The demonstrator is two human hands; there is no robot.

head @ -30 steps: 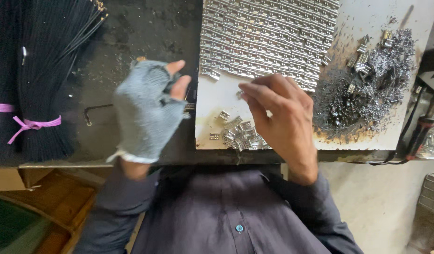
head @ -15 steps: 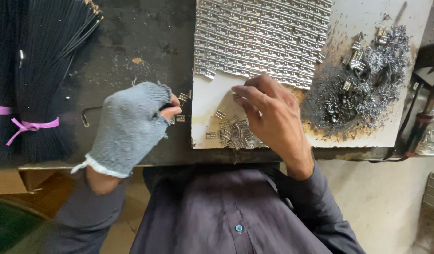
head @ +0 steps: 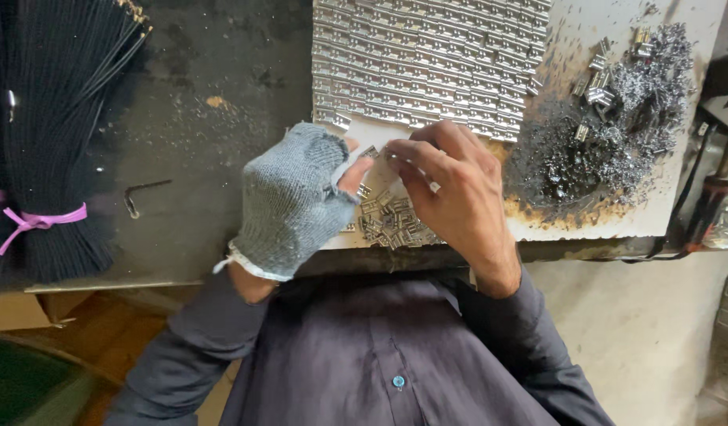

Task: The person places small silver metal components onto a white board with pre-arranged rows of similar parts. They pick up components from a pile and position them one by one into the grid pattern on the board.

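— Small metal clips (head: 392,221) — loose heap on the white board (head: 537,225), near edge of the table (head: 206,142), right under both hands.
— Left hand (head: 293,201)?
— Grey fingerless glove, fingers curled in, thumb tip meeting the right fingertips.
— Right hand (head: 455,185)?
— Bare, fingers pinched narrow; one clip apparently between them, hard to tell.
— Around?
— Neat clip rows (head: 431,63) further back, metal shavings (head: 608,134) at right, hex key (head: 143,193) and black bristle bundle (head: 48,134) at left.

A dark, stained workbench (head: 198,158) carries a black bristle bundle (head: 48,134) at the left and a small hex key (head: 143,193) beside it. At the right lies a pale board (head: 593,225) with rows of metal clips (head: 427,63), loose clips (head: 392,221) near, and grey shavings (head: 608,142).
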